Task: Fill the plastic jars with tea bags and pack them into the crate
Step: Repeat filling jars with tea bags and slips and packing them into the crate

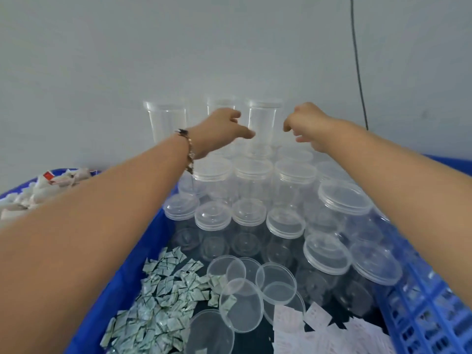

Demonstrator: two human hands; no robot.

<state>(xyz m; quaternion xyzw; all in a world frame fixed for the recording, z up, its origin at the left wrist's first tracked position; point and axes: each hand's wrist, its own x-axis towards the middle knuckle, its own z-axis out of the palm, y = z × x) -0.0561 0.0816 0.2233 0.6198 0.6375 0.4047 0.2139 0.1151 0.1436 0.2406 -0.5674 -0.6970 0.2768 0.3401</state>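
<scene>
Left hand fingers loosely spread, right hand fingers loosely curled; both hold nothing. Between them stands a clear cylindrical plastic jar, lidded. Below: smooth capped jars stacked inside the blue latticed crate.

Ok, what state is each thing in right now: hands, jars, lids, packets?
left hand: open, reaching for the top jar, holding nothing
right hand: fingers loosely curled, holding nothing
top jar: upright, empty, capped
stacked jars: upright, empty, lids on
loose lids: off, lying flat, overlapping
small packets: loose heap
</scene>
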